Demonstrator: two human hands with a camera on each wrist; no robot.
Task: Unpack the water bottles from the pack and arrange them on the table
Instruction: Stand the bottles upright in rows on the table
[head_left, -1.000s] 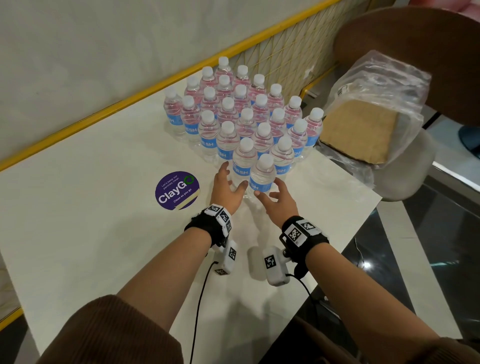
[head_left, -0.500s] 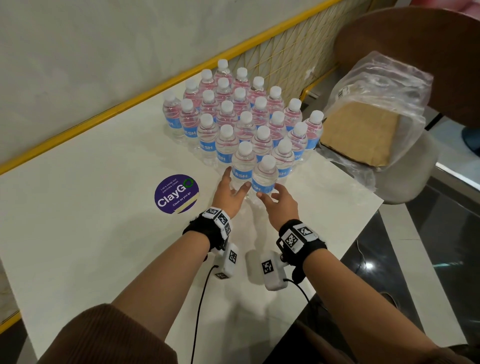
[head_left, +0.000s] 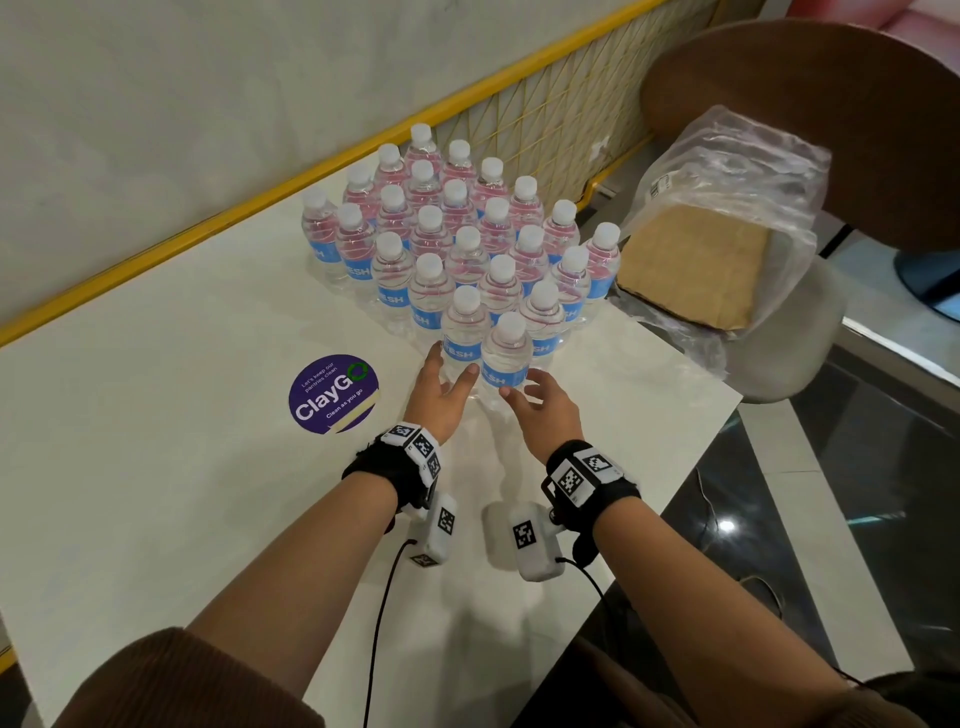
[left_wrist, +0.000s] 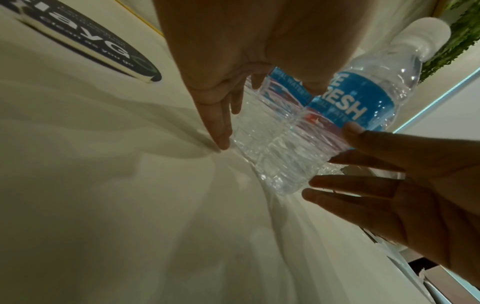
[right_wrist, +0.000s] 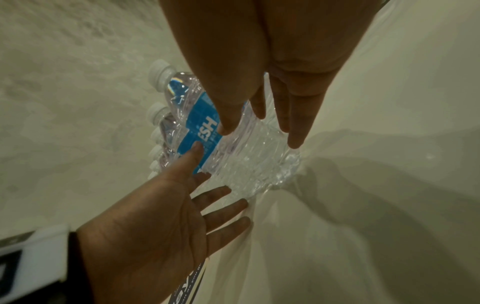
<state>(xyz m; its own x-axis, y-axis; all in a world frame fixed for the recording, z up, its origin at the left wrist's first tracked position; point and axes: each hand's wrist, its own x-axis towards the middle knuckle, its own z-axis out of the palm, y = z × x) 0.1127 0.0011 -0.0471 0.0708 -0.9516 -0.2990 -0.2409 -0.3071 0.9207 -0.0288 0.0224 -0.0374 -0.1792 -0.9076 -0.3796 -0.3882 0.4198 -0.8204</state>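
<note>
The water bottles stand upright in a tight block of diagonal rows on the white counter, close to the yellow-edged wall, each with a white cap and a blue label. The nearest bottle forms the front corner of the block, just beside its neighbour. The left hand reaches to that neighbour with straight, spread fingers, thumb tip against the nearest bottle's label, gripping nothing. The right hand comes in from the other side, fingers also straight and relaxed, their tips at the nearest bottle's lower body; neither hand curls round it. Left of the hands a round purple sticker reading "ClayGo" lies flat on the counter. Past the counter's right corner, the crumpled clear plastic wrap with a cardboard sheet inside rests on a pale chair.
</note>
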